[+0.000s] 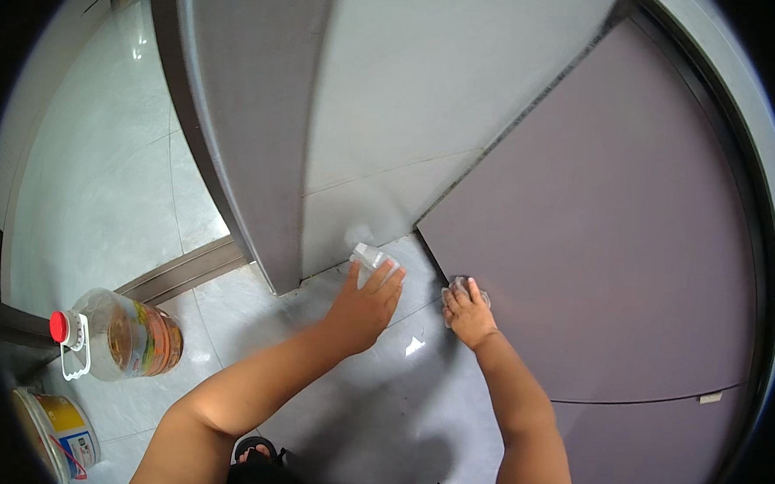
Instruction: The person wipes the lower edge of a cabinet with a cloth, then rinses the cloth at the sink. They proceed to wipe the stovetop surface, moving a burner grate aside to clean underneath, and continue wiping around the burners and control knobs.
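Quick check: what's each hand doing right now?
Left hand: closed around a clear bottle.
Right hand: pressing a cloth against the purple panel.

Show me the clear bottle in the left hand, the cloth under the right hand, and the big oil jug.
clear bottle (371,259), head view, its body above the fingers
cloth (451,291), head view, edge beside the knuckles
oil jug (133,338), head view, its body

Down on the floor at about eight o'clock lies a large clear oil jug (124,333) on its side, red cap and white handle, amber liquid inside. Just below it, near seven o'clock, stands a round tub (57,435) with a yellow, white and blue label.
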Demonstrator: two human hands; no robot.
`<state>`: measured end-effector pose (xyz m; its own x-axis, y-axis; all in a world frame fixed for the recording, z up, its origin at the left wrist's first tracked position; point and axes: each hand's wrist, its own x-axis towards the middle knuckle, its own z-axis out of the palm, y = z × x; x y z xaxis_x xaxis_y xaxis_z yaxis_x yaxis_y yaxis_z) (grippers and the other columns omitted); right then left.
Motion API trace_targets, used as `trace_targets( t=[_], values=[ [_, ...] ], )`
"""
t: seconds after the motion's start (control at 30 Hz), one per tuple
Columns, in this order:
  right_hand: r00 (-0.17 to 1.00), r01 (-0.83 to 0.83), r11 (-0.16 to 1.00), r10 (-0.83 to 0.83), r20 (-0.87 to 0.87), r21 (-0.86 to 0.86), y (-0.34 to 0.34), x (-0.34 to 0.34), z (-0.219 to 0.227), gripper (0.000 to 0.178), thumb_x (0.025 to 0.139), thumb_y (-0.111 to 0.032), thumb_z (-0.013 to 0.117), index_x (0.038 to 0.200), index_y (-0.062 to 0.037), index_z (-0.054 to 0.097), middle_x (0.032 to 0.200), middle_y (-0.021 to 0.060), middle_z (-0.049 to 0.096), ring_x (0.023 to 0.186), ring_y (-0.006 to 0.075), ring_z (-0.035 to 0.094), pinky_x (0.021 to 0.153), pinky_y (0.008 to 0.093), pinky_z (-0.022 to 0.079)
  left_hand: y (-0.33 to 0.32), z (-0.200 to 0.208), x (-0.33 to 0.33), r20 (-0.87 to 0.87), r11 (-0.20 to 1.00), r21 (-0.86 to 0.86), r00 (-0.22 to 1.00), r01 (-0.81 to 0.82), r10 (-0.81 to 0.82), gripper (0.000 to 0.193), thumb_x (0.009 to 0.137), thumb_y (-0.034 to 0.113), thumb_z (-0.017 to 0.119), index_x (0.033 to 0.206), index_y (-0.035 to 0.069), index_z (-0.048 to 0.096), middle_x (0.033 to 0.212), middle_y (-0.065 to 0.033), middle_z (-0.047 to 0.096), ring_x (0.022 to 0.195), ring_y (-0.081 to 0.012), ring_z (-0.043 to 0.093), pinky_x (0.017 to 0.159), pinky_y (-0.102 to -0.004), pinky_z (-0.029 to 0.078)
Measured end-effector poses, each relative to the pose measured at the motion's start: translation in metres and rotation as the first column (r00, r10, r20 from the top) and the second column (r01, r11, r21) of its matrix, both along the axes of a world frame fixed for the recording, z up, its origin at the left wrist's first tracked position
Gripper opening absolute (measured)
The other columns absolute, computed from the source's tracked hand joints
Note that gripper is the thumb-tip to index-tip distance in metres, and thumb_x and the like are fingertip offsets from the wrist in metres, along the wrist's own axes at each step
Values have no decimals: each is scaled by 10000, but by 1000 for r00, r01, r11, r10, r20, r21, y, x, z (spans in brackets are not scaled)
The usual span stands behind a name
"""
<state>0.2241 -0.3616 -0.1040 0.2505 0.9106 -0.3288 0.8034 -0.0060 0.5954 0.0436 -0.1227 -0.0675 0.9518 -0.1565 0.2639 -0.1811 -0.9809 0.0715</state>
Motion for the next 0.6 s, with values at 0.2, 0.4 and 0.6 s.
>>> trace_targets(
  t=[0.2, 0.4, 0.6],
  values=[
    [940, 272, 493, 47, -337, 827, 107, 2, 77, 402, 854, -52, 546, 1255, -86, 539, 1353, 173, 472, 1238, 356, 470, 1059, 451, 376, 9, 0, -10, -20, 994, -112, 1000, 5, -8, 468, 850, 169, 606, 1282, 3, 537, 1482, -131, 379, 1413, -280, 288, 1047, -647, 300],
    [753, 602, 31, 310, -580, 798, 175, -2, -2, 440, 811, 26, 558, 1226, -118, 530, 1327, 195, 443, 1198, 392, 489, 1031, 411, 405, 15, -1, -21, 30, 987, -135, 996, 83, -80, 355, 870, 135, 571, 1204, 14, 569, 1474, -138, 392, 1391, -301, 341, 1042, -654, 300],
    [657, 682, 511, -112, -745, 524, 113, -25, -89, 403, 867, -90, 605, 1261, -172, 578, 1287, 122, 561, 1197, 337, 513, 963, 423, 460, 22, -2, -18, 32, 984, -162, 997, 72, -68, 273, 862, 131, 577, 1110, 23, 617, 1447, -131, 432, 1370, -307, 378, 1052, -649, 289]
  ],
)
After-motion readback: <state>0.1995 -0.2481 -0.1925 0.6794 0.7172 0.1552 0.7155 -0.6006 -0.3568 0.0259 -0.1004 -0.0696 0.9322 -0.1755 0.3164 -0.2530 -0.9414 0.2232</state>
